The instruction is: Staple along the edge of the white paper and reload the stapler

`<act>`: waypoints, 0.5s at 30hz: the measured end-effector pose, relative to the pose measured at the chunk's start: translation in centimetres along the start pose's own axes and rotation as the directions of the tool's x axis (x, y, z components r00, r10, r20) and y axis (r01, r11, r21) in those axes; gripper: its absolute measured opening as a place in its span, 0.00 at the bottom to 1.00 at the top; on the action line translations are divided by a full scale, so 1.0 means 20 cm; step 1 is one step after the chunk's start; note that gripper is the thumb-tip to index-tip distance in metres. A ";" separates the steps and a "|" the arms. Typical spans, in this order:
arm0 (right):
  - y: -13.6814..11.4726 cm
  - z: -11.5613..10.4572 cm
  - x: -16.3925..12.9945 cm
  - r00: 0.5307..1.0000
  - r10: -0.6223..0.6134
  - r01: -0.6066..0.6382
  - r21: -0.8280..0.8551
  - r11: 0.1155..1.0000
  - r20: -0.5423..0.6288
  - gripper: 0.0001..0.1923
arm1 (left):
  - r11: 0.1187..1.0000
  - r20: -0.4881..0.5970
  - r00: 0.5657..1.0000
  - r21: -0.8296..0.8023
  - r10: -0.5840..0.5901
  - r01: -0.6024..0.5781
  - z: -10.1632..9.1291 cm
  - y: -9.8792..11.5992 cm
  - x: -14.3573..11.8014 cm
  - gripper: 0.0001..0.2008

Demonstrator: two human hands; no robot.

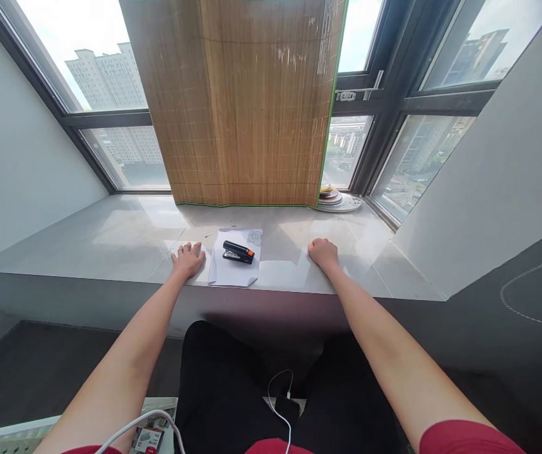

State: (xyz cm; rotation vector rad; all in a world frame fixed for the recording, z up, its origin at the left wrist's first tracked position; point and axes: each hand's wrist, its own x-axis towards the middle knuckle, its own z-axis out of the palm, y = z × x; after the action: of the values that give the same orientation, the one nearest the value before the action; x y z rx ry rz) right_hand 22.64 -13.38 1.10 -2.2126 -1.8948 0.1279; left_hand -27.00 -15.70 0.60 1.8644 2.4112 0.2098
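A black stapler (238,252) with an orange patch at one end lies on white sheets of paper (233,275) on the pale windowsill (105,243). The upper right of the top sheet carries a small printed patch. Left of the papers, my left hand (188,260) rests palm down with its fingers spread; whether the bright area beneath it is paper or light, I cannot tell. To the right of the papers, my right hand (324,253) is closed in a fist on the sill, with nothing visible in it. Neither hand touches the stapler.
A bamboo blind (256,107) hangs down to the sill in front of the windows. Stacked plates (334,200) stand at the back right. Below are my black-clad legs, a white cable (280,416) and a light-coloured basket (15,438) at lower left.
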 end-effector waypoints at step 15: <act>0.07 0.08 0.06 0.994 0.011 -0.004 0.068 0.998 -0.108 0.12 | 0.999 -0.026 1.000 -0.048 0.015 -0.016 0.00 0.05 -0.02 0.33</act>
State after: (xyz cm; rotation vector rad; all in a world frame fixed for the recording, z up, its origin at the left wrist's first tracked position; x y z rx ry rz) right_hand 23.88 -12.21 -0.70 -2.1374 -1.7990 0.0702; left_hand -25.92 -15.80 0.80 1.8719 2.3861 0.2923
